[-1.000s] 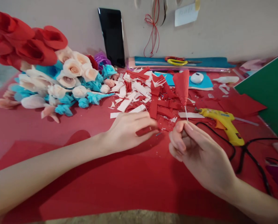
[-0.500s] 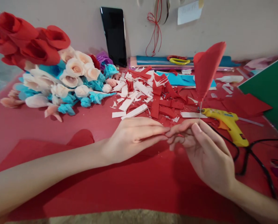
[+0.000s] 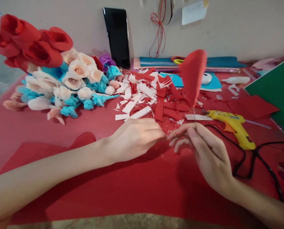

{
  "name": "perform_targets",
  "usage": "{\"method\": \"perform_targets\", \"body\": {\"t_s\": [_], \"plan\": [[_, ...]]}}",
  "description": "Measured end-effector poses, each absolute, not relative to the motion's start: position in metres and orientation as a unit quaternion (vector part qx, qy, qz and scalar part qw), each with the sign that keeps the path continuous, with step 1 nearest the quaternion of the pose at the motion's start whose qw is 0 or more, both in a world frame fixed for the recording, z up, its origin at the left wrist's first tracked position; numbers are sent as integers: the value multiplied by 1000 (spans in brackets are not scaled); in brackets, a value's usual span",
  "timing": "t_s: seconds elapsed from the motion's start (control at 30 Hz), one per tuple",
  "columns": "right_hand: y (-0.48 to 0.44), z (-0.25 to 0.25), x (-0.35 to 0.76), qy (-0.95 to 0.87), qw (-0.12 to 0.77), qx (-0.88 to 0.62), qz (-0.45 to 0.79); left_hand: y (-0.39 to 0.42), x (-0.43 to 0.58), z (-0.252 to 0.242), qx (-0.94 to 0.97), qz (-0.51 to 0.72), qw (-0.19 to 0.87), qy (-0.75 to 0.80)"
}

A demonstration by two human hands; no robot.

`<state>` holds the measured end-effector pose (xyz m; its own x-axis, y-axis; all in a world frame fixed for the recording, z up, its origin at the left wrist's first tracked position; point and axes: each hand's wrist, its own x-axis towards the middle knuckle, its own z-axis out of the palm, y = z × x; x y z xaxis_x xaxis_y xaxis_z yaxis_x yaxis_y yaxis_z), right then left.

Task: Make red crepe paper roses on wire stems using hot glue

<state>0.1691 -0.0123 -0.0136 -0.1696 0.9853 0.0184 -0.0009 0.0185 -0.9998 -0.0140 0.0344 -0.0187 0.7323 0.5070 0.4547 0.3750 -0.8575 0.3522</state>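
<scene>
My right hand [image 3: 207,152] is closed in a pinch between thumb and index finger on the thin wire stem of a red paper flower [image 3: 193,78]. The cone-shaped flower stands upright above the fingers, tilted slightly. My left hand [image 3: 134,138] has its fingers bent and pressed together, the tips meeting the right hand's fingertips; anything between them is too small to make out. Beneath both hands spreads a large red sheet [image 3: 132,190]. To the right lies a yellow glue gun [image 3: 234,124] with a black cord.
Red and white paper scraps [image 3: 144,92] lie heaped beyond the hands. Finished paper flowers [image 3: 77,70] pile up at the left. A black phone [image 3: 118,36] leans on the wall. Yellow-handled scissors [image 3: 179,61] rest at the back; a green board [image 3: 275,92] stands right.
My right hand has moved a little left, and the red flower has swung left and turned. The left hand's fingers, stretched out before, are now bent and drawn in slightly.
</scene>
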Motion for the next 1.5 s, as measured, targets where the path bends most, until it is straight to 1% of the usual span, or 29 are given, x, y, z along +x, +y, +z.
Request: {"method": "perform_targets", "body": {"t_s": [0.1, 0.2, 0.27, 0.33, 0.43, 0.57, 0.63, 0.67, 0.8, 0.9, 0.97, 1.0, 1.07, 1.13, 1.2, 1.27, 1.5], "plan": [[-8, -15, 170, -522, 469, -449, 553, 34, -12, -20, 928, 236, 121, 263], [-5, -13, 172, -478, 489, -442, 580, 33, -11, -20, 912, 206, 127, 330], [-5, -12, 172, -453, 497, -429, 603, 34, -12, -21, 908, 173, 107, 365], [-5, -12, 172, -437, 503, -411, 622, 37, -12, -22, 914, 151, 65, 370], [-6, -13, 172, -429, 499, -402, 637, 41, -13, -26, 915, 181, 26, 360], [-8, -15, 171, -452, 488, -404, 628, 47, -13, -27, 905, 237, 41, 350], [-8, -15, 172, -471, 480, -408, 618, 48, -13, -26, 901, 254, 78, 344], [-9, -15, 172, -481, 475, -410, 613, 48, -14, -26, 893, 260, 112, 349], [-13, -16, 173, -510, 455, -420, 597, 48, -14, -26, 813, 308, 289, 401], [-15, -17, 174, -538, 433, -424, 586, 49, -14, -22, 801, 323, 334, 378], [-15, -18, 173, -568, 411, -422, 575, 48, -13, -16, 805, 293, 368, 360], [-15, -19, 173, -583, 400, -421, 568, 47, -13, -13, 790, 285, 404, 362], [-15, -20, 172, -612, 379, -423, 551, 43, -11, -6, 724, 295, 498, 375], [-15, -24, 171, -644, 352, -437, 521, 38, -9, -1, 648, 330, 567, 388], [-15, -27, 171, -673, 325, -451, 488, 34, -7, 2, 605, 363, 591, 390], [-15, -30, 171, -690, 308, -459, 468, 30, -6, 3, 593, 378, 594, 390], [-19, -20, 170, -727, 276, -423, 465, 26, -4, 4, 582, 376, 601, 399]]}}
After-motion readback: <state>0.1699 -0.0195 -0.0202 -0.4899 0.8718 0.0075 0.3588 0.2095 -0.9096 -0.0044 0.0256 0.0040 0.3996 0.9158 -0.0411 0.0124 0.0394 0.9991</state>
